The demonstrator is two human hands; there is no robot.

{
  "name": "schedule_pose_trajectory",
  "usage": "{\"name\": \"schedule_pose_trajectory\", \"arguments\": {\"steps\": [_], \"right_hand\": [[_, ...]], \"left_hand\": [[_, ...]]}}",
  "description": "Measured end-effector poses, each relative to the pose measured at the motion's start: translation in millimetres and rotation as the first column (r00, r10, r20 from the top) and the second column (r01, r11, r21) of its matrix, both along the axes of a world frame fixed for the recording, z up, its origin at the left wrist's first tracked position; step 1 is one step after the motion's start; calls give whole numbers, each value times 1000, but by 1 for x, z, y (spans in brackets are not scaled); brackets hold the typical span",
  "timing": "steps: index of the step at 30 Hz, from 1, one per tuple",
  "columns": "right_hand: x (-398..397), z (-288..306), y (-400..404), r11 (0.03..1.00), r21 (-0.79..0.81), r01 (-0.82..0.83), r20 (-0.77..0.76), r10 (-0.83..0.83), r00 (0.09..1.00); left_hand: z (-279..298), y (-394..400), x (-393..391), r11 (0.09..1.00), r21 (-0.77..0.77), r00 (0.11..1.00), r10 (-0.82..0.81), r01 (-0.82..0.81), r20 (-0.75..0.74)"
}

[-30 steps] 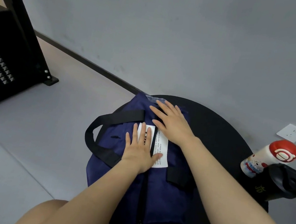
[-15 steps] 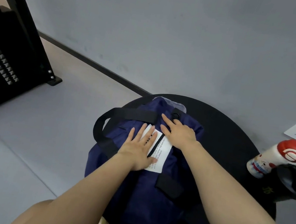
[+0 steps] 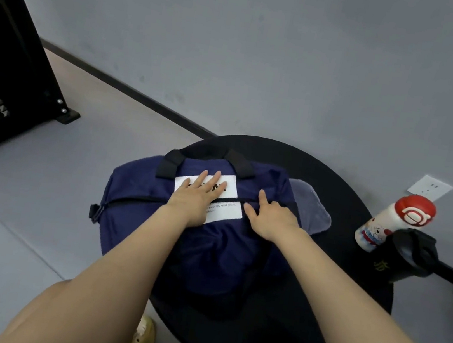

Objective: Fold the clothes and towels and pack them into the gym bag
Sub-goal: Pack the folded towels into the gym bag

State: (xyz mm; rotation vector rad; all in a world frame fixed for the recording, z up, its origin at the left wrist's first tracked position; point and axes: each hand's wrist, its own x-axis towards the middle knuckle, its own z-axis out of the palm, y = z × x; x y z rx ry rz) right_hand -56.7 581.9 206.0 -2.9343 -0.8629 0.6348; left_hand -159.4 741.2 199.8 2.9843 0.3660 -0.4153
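A navy gym bag (image 3: 137, 211) with black handles and a white label lies on a round black table (image 3: 334, 187), its zipper running left to right. My left hand (image 3: 195, 196) rests flat on the label with straight fingers. My right hand (image 3: 268, 216) lies on the bag just right of the label, thumb and index finger spread along the zipper line; whether the other fingers hold anything I cannot tell. A grey towel (image 3: 310, 210) sticks out from the bag's right end.
A white bottle with a red cap (image 3: 394, 222) and a black lidded cup (image 3: 409, 257) stand at the table's right edge. A black metal rack (image 3: 7, 74) stands on the grey floor at the left. A wall socket (image 3: 430, 187) is behind the bottle.
The bag has turned, so its zipper now runs sideways and the handles point away from me. Both hands stayed on it. The grey towel now shows at the right end.
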Motion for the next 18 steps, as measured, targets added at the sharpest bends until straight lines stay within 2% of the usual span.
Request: {"name": "schedule_pose_trajectory", "arguments": {"steps": [2,4,6,8,9,11,14,16,18], "right_hand": [[-5,8,-3,998,-59,-29,22,31,999],[-5,17,-5,996,-66,-61,202,74,977],[2,23,-4,995,56,-77,444,44,895],[14,22,-5,971,204,-126,552,-8,834],[22,18,-6,956,246,-160,537,3,844],[34,7,-10,953,245,-175,405,64,912],[43,-14,-11,965,240,-101,176,59,983],[44,-23,-9,965,246,-89,136,56,989],[42,-27,-8,970,214,-115,197,72,978]], "left_hand": [[2,1,-1,993,-121,1000,11,-9,22],[0,0,-1,973,-224,992,78,-54,98],[-5,-5,1,961,-253,968,164,-113,189],[-12,-13,6,955,-241,948,227,-172,224],[-15,-18,9,954,-231,944,244,-192,221],[-20,-26,16,958,-206,948,242,-200,208],[-25,-29,21,970,-185,968,188,-157,167],[-26,-26,23,971,-196,978,164,-137,127],[-27,-24,22,970,-210,985,143,-119,100]]}}
